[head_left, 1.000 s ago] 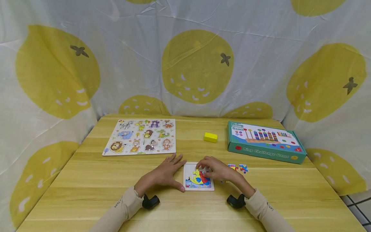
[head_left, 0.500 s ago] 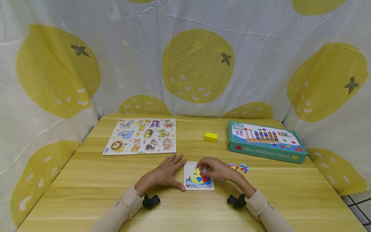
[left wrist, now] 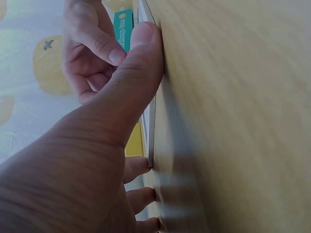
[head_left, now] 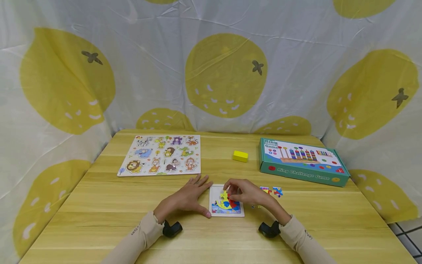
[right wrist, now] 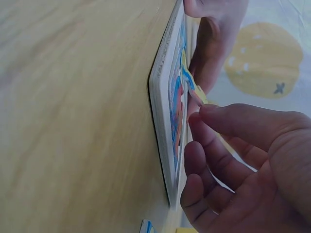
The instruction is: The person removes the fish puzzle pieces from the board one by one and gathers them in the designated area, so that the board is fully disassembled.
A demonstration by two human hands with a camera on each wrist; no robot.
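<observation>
A small white-framed jigsaw puzzle tray (head_left: 215, 189) lies on the table, partly filled with a yellow, red and blue picture. My left hand (head_left: 188, 196) rests spread along its left side, the thumb at the near left corner. Over the tray's right half, my right hand (head_left: 245, 192) pinches a puzzle piece (right wrist: 193, 86) between thumb and index finger. In the right wrist view this piece stands tilted up from the picture, its lower end close to the tray. The fingers hide the tray's upper right part in the head view.
Loose puzzle pieces (head_left: 278, 191) lie right of the tray, some partly behind the right wrist. Further back are an animal puzzle board (head_left: 178, 172) at left, a yellow block (head_left: 240, 156), and a green Ring Challenge Game box (head_left: 303, 175) at right.
The right thumb and fingers have shifted slightly over the tray, and more of the red part shows beneath them. The left hand stays where it was.
</observation>
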